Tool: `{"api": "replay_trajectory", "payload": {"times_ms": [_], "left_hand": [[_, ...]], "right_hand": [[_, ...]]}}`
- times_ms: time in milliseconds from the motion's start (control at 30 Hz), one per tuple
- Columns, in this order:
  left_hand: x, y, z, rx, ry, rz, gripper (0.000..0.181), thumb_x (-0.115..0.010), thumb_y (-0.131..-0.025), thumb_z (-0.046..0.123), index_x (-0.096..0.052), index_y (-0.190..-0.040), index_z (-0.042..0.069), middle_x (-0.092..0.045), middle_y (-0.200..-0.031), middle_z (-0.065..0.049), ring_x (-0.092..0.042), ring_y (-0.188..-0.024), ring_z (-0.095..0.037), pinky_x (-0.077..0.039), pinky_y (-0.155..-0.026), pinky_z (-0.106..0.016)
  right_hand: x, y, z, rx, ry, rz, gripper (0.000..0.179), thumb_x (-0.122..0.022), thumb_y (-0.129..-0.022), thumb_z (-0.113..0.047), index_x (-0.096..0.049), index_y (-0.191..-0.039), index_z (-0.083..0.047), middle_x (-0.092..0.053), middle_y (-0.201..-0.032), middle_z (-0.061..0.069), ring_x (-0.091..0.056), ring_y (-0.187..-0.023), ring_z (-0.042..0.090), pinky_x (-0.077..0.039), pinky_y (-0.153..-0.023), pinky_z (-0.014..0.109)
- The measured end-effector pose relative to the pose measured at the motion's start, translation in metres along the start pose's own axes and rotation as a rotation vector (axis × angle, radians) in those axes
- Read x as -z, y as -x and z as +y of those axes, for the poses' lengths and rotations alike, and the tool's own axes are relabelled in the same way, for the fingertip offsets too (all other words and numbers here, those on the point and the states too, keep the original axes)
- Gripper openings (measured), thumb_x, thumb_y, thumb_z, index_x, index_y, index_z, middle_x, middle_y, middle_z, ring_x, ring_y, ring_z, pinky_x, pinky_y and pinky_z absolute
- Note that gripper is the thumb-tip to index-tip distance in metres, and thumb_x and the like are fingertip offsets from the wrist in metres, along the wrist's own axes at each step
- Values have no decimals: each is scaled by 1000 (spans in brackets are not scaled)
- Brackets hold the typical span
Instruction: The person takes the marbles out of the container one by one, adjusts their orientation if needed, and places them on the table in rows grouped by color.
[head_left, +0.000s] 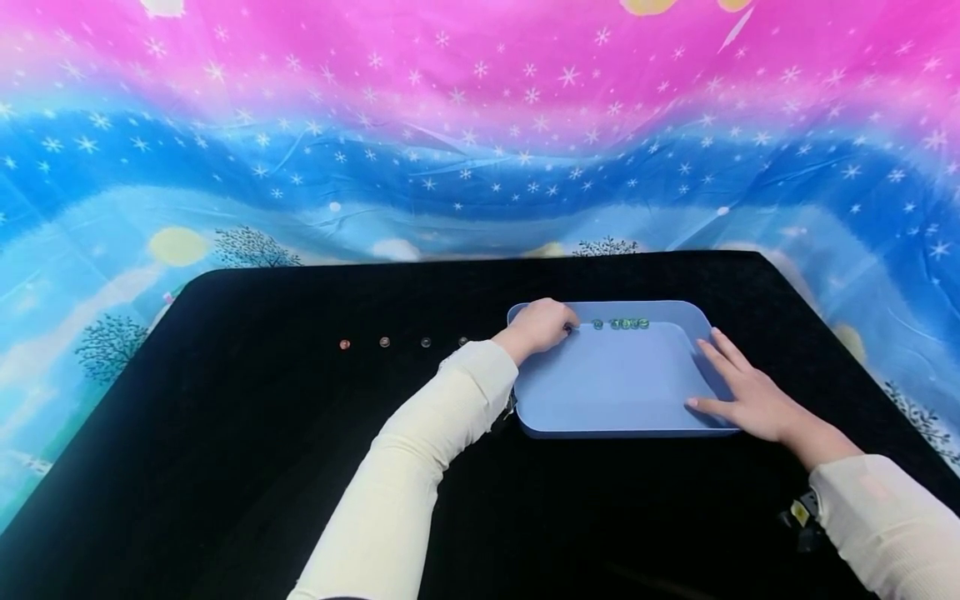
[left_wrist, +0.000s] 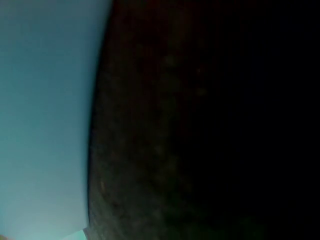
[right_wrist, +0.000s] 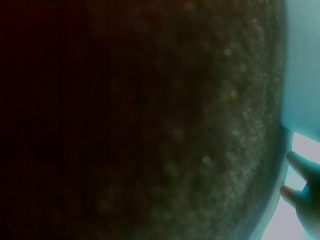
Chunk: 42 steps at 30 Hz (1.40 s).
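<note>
A shallow blue-grey tray [head_left: 600, 379] lies on the black-covered table, right of centre in the head view. My left hand [head_left: 538, 323] reaches over its far left corner, thumb and fingers pinching a small dark piece [head_left: 567, 330] that is mostly hidden. Just right of those fingertips, along the tray's far side, sit a small green round piece [head_left: 597, 324] and a tight row of green pieces [head_left: 630, 323]. My right hand [head_left: 750, 398] rests with spread fingers over the tray's right side. The left wrist view shows the tray's outer wall [left_wrist: 45, 115]; the right wrist view catches dim fingers [right_wrist: 306, 167].
Left of the tray, small round button-like pieces stand spaced in a row: a reddish one [head_left: 344, 343], a brownish one [head_left: 385, 342], a grey one [head_left: 426, 342] and another [head_left: 463, 341] beside the left sleeve. A snowflake-patterned cloth [head_left: 480, 150] hangs behind the table.
</note>
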<state>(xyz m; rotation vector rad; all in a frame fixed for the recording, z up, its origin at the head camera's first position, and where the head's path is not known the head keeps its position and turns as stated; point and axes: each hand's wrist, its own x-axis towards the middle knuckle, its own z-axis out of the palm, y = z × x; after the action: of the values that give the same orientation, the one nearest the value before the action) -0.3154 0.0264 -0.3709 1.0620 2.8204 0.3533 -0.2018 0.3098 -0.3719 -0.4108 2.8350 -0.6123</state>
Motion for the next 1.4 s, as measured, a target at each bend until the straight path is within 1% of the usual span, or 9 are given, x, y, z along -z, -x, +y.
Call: {"api": "replay_trajectory", "payload": {"times_ms": [100, 200, 367, 467, 767, 933, 1133, 1267, 1400], "left_hand": [[2, 1, -1, 0, 13, 9, 25, -52, -87, 14, -62, -110, 16, -58, -110, 3, -52, -98, -9, -42, -79, -19], [5, 4, -2, -6, 55, 30, 23, -54, -86, 16, -63, -107, 15, -59, -108, 3, -54, -95, -9, -42, -77, -17], [16, 13, -1, -18, 138, 67, 22, -53, -86, 14, -64, -106, 13, -60, -104, 3, -54, -93, -8, -41, -77, -17], [22, 20, 1, -19, 193, 71, 22, -53, -87, 14, -63, -106, 13, -61, -103, 4, -54, -91, -7, -41, -75, -16], [30, 39, 5, 23, 383, 78, 23, -55, -86, 19, -63, -107, 13, -61, -100, 6, -54, -89, -1, -41, -72, -11], [38, 56, 6, 15, 458, 90, 23, -55, -86, 19, -62, -107, 15, -61, -100, 7, -54, -87, 2, -41, -71, -11], [44, 79, 9, -35, 525, 115, 23, -55, -85, 15, -62, -106, 13, -61, -100, 5, -55, -85, 2, -42, -72, -11], [45, 93, 10, -71, 538, 131, 23, -56, -84, 14, -62, -107, 10, -62, -100, 2, -56, -85, 1, -42, -71, -12], [45, 104, 10, -86, 546, 151, 22, -57, -83, 13, -63, -105, 10, -62, -98, 1, -57, -84, 0, -43, -70, -12]], "right_hand": [[0, 0, -1, 2, -5, -3, 90, -55, -80, -46, -2, -138, -3, 18, -141, 12, -3, -122, 46, -16, -86, 63], [0, 0, -1, 4, -7, -7, 90, -55, -80, -46, -2, -138, -3, 18, -141, 12, -3, -122, 46, -17, -86, 63], [0, 1, -1, 21, -9, 0, 88, -56, -81, -42, -2, -138, -2, 18, -141, 13, -3, -122, 46, -17, -85, 63], [0, 2, -1, 29, -9, 0, 88, -56, -81, -41, -3, -138, -1, 18, -140, 14, -3, -122, 47, -17, -85, 63], [1, 3, -1, 23, -4, 4, 90, -56, -80, -44, -4, -138, -1, 16, -141, 15, -4, -122, 47, -17, -85, 64], [1, 4, -1, 25, -10, 7, 89, -56, -80, -43, -3, -138, -1, 17, -140, 15, -2, -122, 47, -16, -85, 64], [2, 4, -1, 27, -20, 9, 90, -56, -80, -43, -2, -138, -1, 18, -140, 14, -2, -122, 47, -16, -85, 64], [2, 4, -2, 25, -23, 8, 89, -56, -80, -43, -2, -138, -1, 18, -140, 14, -2, -122, 47, -16, -85, 64], [2, 4, -1, 30, -30, 10, 89, -56, -81, -42, -2, -138, 0, 18, -140, 13, -2, -122, 47, -16, -85, 64]]}}
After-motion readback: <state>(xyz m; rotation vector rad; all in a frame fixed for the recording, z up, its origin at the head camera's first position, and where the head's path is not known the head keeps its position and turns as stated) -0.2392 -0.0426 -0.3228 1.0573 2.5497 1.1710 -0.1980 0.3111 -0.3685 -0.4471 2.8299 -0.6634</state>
